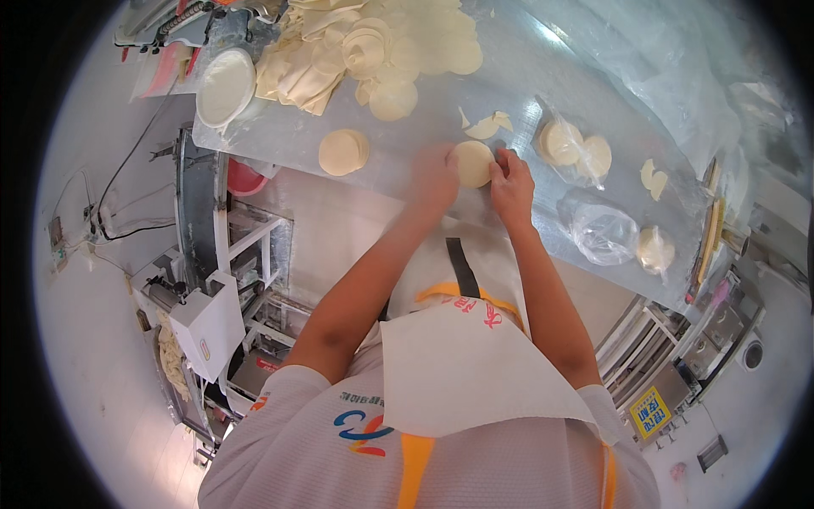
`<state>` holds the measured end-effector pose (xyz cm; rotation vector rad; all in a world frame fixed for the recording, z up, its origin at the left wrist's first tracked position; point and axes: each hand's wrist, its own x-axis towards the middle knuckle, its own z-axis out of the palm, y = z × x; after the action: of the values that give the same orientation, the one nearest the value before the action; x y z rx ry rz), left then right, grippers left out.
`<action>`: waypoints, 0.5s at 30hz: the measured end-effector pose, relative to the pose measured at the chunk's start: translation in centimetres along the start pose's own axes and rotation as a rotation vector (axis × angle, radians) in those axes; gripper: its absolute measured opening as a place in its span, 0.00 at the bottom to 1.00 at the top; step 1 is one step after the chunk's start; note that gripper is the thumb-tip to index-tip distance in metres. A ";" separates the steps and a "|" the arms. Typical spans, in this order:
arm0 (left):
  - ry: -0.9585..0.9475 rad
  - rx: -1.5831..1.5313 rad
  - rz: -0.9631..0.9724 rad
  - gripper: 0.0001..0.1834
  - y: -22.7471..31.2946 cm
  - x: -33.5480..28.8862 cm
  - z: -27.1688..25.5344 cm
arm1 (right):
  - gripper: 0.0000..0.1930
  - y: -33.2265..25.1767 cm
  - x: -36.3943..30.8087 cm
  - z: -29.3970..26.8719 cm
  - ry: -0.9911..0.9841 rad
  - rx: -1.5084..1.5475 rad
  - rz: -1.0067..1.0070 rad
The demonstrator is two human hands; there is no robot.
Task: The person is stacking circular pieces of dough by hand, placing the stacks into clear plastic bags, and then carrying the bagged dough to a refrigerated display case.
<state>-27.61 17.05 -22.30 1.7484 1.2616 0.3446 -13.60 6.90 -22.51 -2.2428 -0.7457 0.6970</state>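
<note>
1. Pale-yellow, round, flat dough disc (475, 164), one: on the worktop (284, 134), between both hands; smooth-faced, edge curved; thickness hard to make out.
2. Left hand (434, 180), one: at the disc's left edge, blurred; grip cannot be told.
3. Right hand (512, 182), one: thumb and fingers narrowed at the disc's right edge; whether they pinch it, cannot tell.
4. Cream heap of dough sheets (297, 64), one: beyond the disc, leftward; cut off above.
5. Low stack of round dough sheets (339, 153), one: left of the disc.
6. Bagged dough rounds (560, 142), two piles: right of the disc, veiled by clear plastic.
</note>
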 end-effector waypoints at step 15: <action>0.137 -0.087 -0.137 0.12 0.9 -0.3 1.4 | 0.16 -0.1 0.7 -0.5 -0.061 -0.022 -0.095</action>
<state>-26.26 16.02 -22.25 1.5770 1.4352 0.4389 -12.82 7.19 -22.27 -2.1985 -0.8871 0.7168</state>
